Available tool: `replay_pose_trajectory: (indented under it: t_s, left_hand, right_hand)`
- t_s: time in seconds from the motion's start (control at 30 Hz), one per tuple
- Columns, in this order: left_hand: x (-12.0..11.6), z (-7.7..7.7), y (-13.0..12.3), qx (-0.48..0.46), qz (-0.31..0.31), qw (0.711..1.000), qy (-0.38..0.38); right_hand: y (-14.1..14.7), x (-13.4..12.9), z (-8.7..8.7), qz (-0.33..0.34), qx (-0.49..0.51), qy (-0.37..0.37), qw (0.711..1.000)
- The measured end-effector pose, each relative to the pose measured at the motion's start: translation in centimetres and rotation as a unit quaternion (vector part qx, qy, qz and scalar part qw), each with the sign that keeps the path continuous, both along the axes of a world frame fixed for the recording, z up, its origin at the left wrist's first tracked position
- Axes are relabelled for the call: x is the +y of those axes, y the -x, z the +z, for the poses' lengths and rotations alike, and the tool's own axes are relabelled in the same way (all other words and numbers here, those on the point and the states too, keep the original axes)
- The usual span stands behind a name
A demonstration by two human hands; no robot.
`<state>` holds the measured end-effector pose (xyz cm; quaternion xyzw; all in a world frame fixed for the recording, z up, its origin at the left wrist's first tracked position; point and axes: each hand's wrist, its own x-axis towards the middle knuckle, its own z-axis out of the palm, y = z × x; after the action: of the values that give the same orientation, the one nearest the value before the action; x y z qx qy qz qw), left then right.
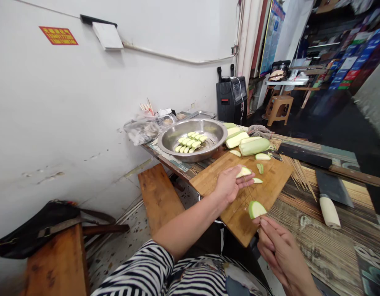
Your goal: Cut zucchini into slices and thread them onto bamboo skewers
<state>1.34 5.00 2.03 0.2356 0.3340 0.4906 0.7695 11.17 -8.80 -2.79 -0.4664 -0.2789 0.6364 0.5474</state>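
Observation:
My left hand (228, 185) is closed on a pale zucchini slice (244, 172) above the cutting board, gripped between thumb and fingers. My right hand (278, 246) pinches the lower end of a thin wooden skewer (249, 190) near the board's front corner. A green-edged zucchini slice (257, 209) is threaded on the skewer just above my right fingertips. From there the skewer stretches up to the slice in my left hand; whether its tip has pierced that slice I cannot tell. Loose slices (262, 156) and peeled zucchini pieces (254, 146) lie on the wooden cutting board (208, 176).
A steel basin (193, 123) behind the board holds several skewered slices. On the right lie bare skewers (297, 176), a cleaver (330, 205) and a long knife (356, 174). Plastic bags (143, 130) sit by the wall. A bench (161, 197) stands left, a speaker (231, 98) behind.

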Motion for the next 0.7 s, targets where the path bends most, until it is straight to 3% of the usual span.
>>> replay_pose_trajectory:
  t_s: [0.1, 0.2, 0.3, 0.4, 0.47, 0.57, 0.7]
  left_hand:
    - [0.1, -0.2, 0.0, 0.000, 0.005, 1.000, 0.000]
    - [-0.1, -0.4, -0.1, 0.003, 0.002, 1.000, -0.002]
    - [-0.5, -0.6, -0.4, 0.009, -0.013, 1.000, 0.000]
    - [-0.9, -0.8, -0.6, 0.009, -0.023, 1.000, 0.008]
    - [-1.0, -0.9, -0.6, 0.005, -0.022, 1.000, 0.011]
    - [-1.2, -1.1, -0.5, -0.005, -0.028, 1.000, 0.008]
    - [-1.9, -1.2, -0.7, -0.004, -0.045, 0.999, 0.013]
  right_hand:
    - [0.1, 0.1, 0.0, -0.007, -0.029, 0.000, 1.000]
    - [-0.1, 0.2, -1.0, -0.030, -0.196, -0.037, 0.979]
    - [-0.3, 0.4, -1.7, -0.062, -0.405, -0.114, 0.905]
    - [-0.5, 0.6, -1.7, -0.082, -0.499, -0.160, 0.848]
    - [-0.6, 0.7, -1.6, -0.068, -0.496, -0.166, 0.850]
    - [-0.6, 0.8, -1.5, -0.047, -0.457, -0.155, 0.875]
    - [-0.5, 1.0, -1.1, -0.072, -0.430, -0.133, 0.890]
